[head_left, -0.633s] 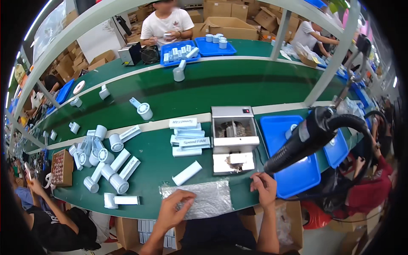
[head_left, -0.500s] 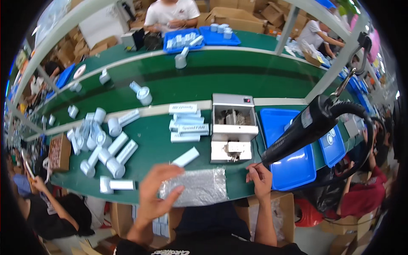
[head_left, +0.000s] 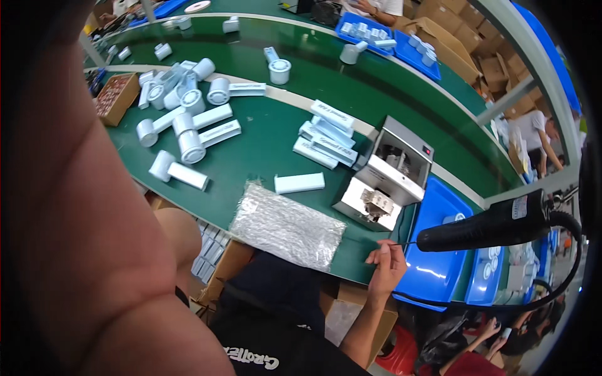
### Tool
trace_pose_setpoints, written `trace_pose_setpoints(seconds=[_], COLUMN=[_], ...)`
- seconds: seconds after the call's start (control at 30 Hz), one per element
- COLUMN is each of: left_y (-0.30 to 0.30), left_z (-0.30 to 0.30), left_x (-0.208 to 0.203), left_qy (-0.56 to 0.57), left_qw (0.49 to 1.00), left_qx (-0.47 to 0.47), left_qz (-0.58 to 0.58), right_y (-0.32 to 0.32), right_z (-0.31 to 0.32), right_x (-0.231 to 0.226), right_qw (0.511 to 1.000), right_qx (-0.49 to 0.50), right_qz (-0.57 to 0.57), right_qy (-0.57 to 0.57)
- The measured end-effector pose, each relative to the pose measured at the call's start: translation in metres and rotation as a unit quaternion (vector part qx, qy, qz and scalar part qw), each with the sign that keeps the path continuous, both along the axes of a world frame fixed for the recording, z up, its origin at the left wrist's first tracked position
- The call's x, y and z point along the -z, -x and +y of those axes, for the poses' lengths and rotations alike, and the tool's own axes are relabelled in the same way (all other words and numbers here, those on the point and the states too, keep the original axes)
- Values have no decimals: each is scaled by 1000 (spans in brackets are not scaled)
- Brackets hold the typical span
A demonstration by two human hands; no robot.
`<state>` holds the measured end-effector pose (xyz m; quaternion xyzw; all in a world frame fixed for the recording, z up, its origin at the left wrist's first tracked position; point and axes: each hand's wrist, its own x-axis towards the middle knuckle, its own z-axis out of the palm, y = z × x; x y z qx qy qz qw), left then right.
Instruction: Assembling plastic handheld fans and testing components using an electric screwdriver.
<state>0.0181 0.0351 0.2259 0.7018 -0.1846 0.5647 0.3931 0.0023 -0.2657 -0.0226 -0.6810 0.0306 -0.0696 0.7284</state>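
My left hand (head_left: 106, 250) is raised very close in front of me and fills the left side of the view. Its fingers cannot be made out. At the bench's right, my right hand (head_left: 387, 266) has its fingertips pinched at the thin bit of a black electric screwdriver (head_left: 483, 224), which hangs tilted from a hook. A screw at the tip, if any, is too small to see. Between my hands, a silvery bubble-wrap sheet (head_left: 288, 225) lies at the front edge. Just beyond it sits one loose light-blue handle shell (head_left: 300, 183).
A metal screw feeder (head_left: 389, 175) stands beside a blue tray (head_left: 433, 269). Several handle shells (head_left: 326, 135) are stacked left of it. Light-blue fan bodies (head_left: 191, 141) lie in a pile at left, near a box of small parts (head_left: 117, 99). A green conveyor (head_left: 401, 119) runs behind.
My left hand has come up from above the bubble wrap to close in front of the view. The view has tilted and shifted. My right hand stays at the screwdriver's bit.
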Motion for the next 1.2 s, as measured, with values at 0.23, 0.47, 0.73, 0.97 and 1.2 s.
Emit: trace_pose_setpoints(seconds=[0.23,0.47,0.73,0.97,1.2], left_y=[19,15,-7,-35,-16], left_z=[12,68,22,11,4], left_x=[-21,13,182,226,220], left_qy=[-21,-84,-114,-188,12], left_qw=[997,994,902,900,879], left_qx=[-53,53,70,14,87], left_qz=[-53,38,410,394,469], right_y=[-7,-18,-31,-57,-68], right_z=[-9,-4,36,19,21], right_x=[-2,-2,-111,-152,-166], right_qw=[995,975,968,955,943], right_qx=[-12,37,68,32,-32], right_qz=[6,-183,-242,-282,-330], right_qy=[94,117,2,90,-31])
